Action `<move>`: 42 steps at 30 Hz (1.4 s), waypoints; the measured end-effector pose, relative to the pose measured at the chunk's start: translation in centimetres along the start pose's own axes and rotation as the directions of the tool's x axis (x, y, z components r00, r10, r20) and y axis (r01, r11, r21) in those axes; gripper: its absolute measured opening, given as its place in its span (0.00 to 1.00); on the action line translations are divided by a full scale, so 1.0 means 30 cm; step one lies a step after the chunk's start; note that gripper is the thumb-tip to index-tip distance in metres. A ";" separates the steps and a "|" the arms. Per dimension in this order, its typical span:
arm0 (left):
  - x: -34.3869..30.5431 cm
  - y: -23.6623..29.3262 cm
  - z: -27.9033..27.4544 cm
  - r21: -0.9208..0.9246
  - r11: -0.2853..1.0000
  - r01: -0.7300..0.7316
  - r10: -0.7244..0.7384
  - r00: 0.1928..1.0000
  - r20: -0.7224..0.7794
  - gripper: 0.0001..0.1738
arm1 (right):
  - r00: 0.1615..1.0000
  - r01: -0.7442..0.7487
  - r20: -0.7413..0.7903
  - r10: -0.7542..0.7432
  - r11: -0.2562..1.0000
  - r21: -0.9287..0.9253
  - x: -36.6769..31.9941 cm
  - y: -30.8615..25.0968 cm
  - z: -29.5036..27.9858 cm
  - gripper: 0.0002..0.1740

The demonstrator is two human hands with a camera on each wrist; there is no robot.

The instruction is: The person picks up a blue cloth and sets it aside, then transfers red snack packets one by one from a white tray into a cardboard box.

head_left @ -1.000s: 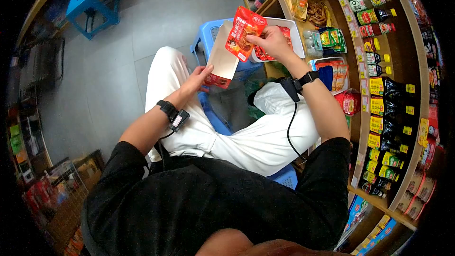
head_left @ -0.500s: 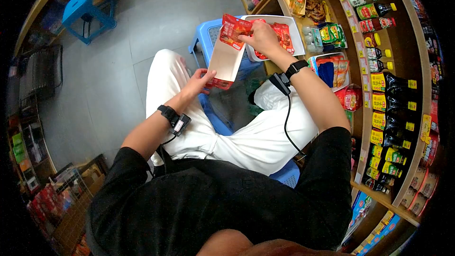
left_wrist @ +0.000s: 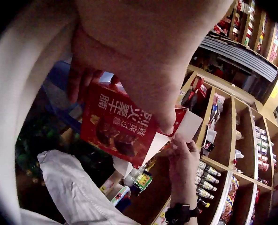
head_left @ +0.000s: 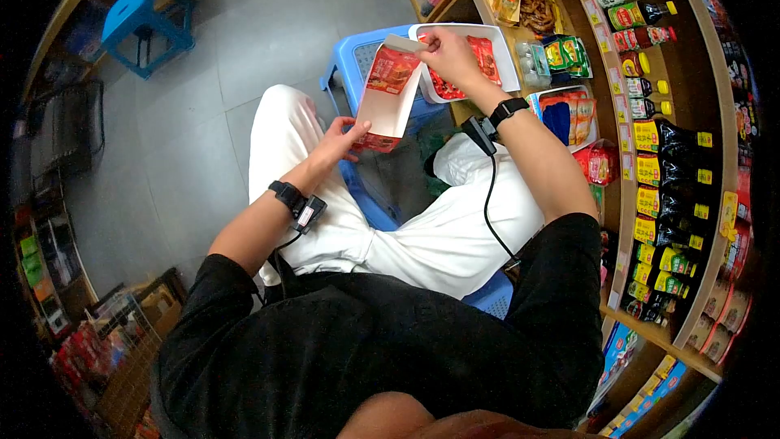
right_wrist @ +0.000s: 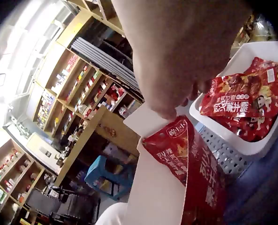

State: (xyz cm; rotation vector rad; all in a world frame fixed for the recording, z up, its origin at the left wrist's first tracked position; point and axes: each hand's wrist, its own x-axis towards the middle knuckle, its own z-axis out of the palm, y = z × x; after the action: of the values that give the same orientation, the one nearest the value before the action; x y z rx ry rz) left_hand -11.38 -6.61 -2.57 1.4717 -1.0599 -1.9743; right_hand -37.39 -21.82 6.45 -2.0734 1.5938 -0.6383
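Note:
My left hand [head_left: 345, 140] holds a red printed cardboard box [left_wrist: 118, 123] by its lower end, its white inside showing in the head view. A red food pouch [head_left: 393, 70] lies partly inside the box, its top edge near the opening in the right wrist view. At that opening my right hand [head_left: 448, 58] has its fingers curled, thumb and fingertips pinching at the white flap [right_wrist: 138, 118]. A white tub [head_left: 510, 73] beside the right hand contains more red pouches [right_wrist: 244, 101].
The tub stands on a blue plastic stool [head_left: 348, 73]. Wooden shelves at the right carry several sauce bottles [head_left: 660, 169]. Green and yellow packets [head_left: 567, 55] and a tray of orange packs [head_left: 580, 118] sit beside the tub. Another blue stool [head_left: 146, 20] stands at the far left.
The pouch, held up over the box by my right hand a second ago, has gone down into it. My right hand has shifted left to the box's flap. The left hand keeps its hold.

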 end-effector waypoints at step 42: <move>0.010 -0.007 0.004 -0.084 0.995 -0.049 0.046 0.998 -0.046 0.46 | 0.920 0.378 0.117 -0.374 0.769 -0.516 -0.005 -0.073 0.009 0.10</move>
State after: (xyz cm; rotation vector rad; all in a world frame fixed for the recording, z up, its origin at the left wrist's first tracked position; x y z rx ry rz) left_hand -11.57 -6.68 -2.89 1.4255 -0.9711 -1.9212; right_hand -35.59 -21.14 7.55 -2.8504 1.4695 -0.3235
